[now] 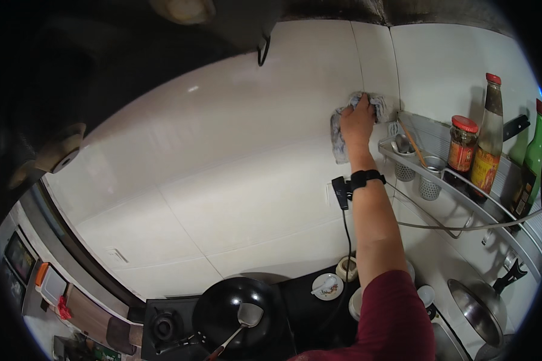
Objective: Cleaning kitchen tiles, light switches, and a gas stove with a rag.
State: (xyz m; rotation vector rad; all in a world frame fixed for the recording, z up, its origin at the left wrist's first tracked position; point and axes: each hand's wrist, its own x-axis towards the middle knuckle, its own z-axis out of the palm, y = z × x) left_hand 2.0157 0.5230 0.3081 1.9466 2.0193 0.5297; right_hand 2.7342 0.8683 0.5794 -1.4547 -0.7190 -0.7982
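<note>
My right hand [357, 124] presses a crumpled grey patterned cloth [340, 146] flat against the white tiled wall [253, 135], close to the corner. Part of the cloth hangs down to the left of my wrist, which wears a black band. Below the hand, black plugs [341, 192] sit in a wall socket, partly hidden by my forearm. My left hand is out of view.
A metal corner shelf [472, 198] right of my arm holds a red-lidded jar [461, 144], a sauce bottle [487, 153], a green bottle [534, 158] and utensil cups [430, 189]. Below are a wok [217, 307] with a spatula [250, 314] on the hob and a small plate [327, 293]. The dark range hood [117, 58] overhangs upper left.
</note>
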